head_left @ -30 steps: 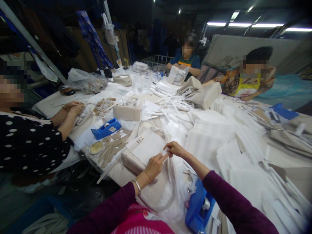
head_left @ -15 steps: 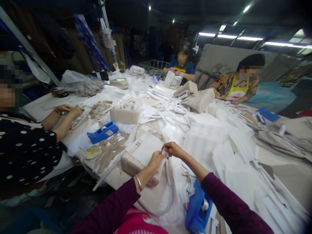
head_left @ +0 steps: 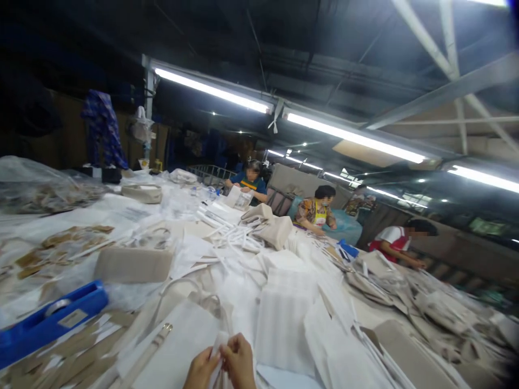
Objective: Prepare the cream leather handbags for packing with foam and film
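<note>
At the bottom middle of the head view, my left hand (head_left: 201,369) and my right hand (head_left: 238,361) meet with closed fingers. Both pinch a strip of thin white wrapping (head_left: 219,342), which seems to lie around a beige strap. Just left of them is a beige handbag (head_left: 133,361) with a white sheet (head_left: 184,329) over its front and a small gold buckle (head_left: 167,327). Its looped handles (head_left: 211,305) rise behind my hands. The lower part of the bag is out of frame.
A blue tape dispenser (head_left: 68,313) stands left among beige strips (head_left: 81,351). Another beige bag (head_left: 133,263) lies behind it. Stacked white foam sheets (head_left: 284,319) are to my right, with more bag pieces (head_left: 417,351) beyond. Several co-workers sit across the table, including one in a yellow apron (head_left: 319,213).
The view has tilted up and turned right, so my hands now appear lower in frame. Both hands keep pinching the white wrapping. The co-worker on the left has left the view.
</note>
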Available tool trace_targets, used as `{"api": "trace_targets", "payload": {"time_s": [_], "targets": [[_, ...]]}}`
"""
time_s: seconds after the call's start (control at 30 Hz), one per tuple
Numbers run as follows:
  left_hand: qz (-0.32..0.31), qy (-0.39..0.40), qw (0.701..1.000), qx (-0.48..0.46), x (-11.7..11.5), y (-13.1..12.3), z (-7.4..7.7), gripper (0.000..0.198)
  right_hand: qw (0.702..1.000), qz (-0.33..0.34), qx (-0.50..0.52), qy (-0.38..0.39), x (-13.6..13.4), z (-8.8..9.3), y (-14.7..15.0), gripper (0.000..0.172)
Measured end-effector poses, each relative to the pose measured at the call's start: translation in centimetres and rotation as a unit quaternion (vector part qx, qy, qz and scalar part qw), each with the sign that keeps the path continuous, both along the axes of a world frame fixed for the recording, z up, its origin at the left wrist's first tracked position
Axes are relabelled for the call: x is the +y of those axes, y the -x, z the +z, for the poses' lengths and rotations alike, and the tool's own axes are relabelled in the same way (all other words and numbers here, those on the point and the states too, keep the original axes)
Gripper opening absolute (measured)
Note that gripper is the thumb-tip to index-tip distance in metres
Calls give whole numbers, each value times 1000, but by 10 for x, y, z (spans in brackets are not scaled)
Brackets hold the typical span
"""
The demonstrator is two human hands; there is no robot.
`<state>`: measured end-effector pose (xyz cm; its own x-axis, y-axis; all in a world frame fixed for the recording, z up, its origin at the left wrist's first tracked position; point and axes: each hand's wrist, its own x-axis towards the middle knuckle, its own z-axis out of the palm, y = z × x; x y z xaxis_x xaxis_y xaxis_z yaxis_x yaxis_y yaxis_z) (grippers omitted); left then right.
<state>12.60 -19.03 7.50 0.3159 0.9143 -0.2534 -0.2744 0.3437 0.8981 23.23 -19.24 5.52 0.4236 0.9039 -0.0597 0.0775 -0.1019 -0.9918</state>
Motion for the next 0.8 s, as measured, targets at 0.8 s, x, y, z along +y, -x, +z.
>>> {"api": "trace_targets", "payload": {"time_s": [0.8], "targets": [[-77, 7, 997, 31, -5, -4, 3, 38, 918, -342, -31, 198, -286, 4, -132, 26]]}}
